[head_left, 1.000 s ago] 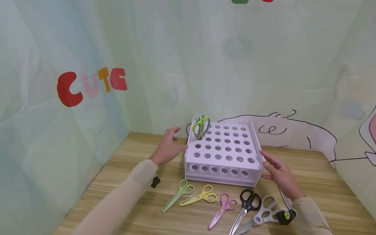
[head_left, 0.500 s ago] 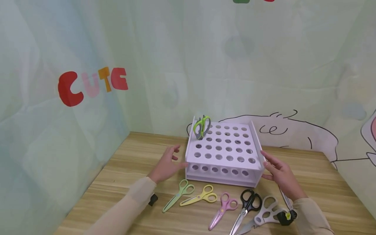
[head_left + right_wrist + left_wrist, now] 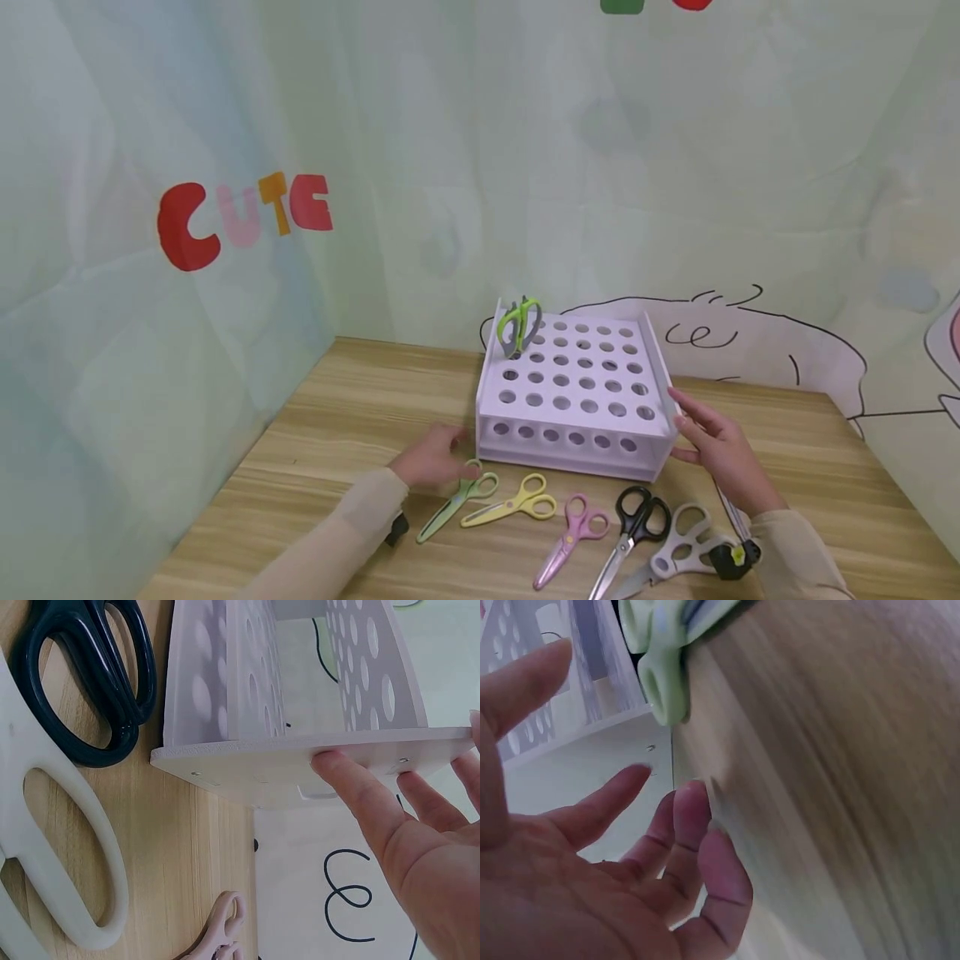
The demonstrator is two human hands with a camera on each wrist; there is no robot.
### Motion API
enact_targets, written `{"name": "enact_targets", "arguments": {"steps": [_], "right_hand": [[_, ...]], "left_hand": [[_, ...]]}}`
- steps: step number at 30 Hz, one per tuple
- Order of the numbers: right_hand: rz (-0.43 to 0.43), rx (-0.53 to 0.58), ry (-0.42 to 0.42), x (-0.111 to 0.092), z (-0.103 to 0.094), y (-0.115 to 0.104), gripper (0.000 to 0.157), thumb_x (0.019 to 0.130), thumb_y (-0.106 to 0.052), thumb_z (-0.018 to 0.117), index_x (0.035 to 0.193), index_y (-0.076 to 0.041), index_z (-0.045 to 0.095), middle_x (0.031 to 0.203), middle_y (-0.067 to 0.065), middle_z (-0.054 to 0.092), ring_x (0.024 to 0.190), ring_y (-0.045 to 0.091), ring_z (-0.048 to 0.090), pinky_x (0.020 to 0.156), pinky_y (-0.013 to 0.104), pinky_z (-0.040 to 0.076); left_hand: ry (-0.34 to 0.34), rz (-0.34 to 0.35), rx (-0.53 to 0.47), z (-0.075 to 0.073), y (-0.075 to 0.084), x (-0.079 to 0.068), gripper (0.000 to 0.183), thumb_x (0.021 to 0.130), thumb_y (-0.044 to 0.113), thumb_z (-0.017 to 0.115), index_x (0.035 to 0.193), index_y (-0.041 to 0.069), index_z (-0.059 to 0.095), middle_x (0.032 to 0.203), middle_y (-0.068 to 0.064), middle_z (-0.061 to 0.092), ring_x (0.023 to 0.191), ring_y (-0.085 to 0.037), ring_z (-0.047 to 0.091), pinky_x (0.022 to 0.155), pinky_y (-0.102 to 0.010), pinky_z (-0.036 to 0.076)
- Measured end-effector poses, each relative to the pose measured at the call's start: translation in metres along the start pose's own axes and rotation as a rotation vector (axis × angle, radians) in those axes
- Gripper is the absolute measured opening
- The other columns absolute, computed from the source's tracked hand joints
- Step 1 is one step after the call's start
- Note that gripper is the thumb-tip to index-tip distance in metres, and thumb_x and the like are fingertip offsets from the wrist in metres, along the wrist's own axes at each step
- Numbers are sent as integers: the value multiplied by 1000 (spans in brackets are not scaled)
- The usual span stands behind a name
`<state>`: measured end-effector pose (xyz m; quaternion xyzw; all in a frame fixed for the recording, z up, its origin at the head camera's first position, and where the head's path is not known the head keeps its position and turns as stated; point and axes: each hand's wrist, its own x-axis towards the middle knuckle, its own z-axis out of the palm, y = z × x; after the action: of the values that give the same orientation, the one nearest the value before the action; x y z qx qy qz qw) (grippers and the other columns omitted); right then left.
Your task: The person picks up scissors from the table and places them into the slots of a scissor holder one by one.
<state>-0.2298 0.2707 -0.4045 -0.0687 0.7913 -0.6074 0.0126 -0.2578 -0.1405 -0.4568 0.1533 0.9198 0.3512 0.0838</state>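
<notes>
My left hand [image 3: 431, 457], fingers loosely bent, is at the handles of the green scissors [image 3: 452, 508] in the head view. In the left wrist view its thumb and fingers are apart, with nothing between them, and the scissors' green handle [image 3: 664, 690] lies beyond the fingertips. My right hand [image 3: 723, 454] rests its extended fingers and thumb against the right side panel of a white rack [image 3: 573, 421] with rows of round holes. Grey-and-green scissors [image 3: 519, 327] stand handles up in a hole at the rack's back left.
In front of the rack lie yellow scissors [image 3: 510, 505], pink scissors [image 3: 570, 537], black-handled scissors [image 3: 637, 521] and white-handled scissors [image 3: 678, 554]. A pale pink handle [image 3: 229, 919] shows beyond the rack's right side. A printed curtain [image 3: 420, 208] backs the wooden table [image 3: 315, 458].
My left hand has come down along the rack's left side toward the front, from the panel to the green scissors' handles. The right hand stays against the right panel.
</notes>
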Motion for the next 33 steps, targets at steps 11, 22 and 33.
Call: {"name": "enact_targets", "arguments": {"steps": [11, 22, 33], "right_hand": [[-4, 10, -2, -1, 1, 2, 58, 105, -29, 49, 155, -7, 30, 161, 20, 17, 106, -3, 55, 86, 33, 55], [-28, 1, -6, 0, -1, 2, 58, 105, -30, 49, 155, -7, 30, 161, 21, 18, 107, -4, 54, 86, 33, 55], [-22, 2, -6, -1, -1, 0, 58, 105, -29, 49, 155, -6, 29, 160, 22, 18, 106, -5, 54, 86, 32, 55]], "left_hand": [[-7, -95, 53, 11, 3, -6, 64, 68, 31, 90, 117, -1, 63, 110, -14, 55, 95, -28, 55, 88, -51, 50], [11, -79, 99, 11, 9, -6, 54, 68, 27, 90, 107, -1, 66, 102, -11, 55, 89, -24, 53, 85, -47, 50], [5, -43, 23, 15, 7, -1, 49, 67, 19, 90, 102, 1, 60, 91, -5, 60, 82, -20, 55, 76, -39, 51]]}}
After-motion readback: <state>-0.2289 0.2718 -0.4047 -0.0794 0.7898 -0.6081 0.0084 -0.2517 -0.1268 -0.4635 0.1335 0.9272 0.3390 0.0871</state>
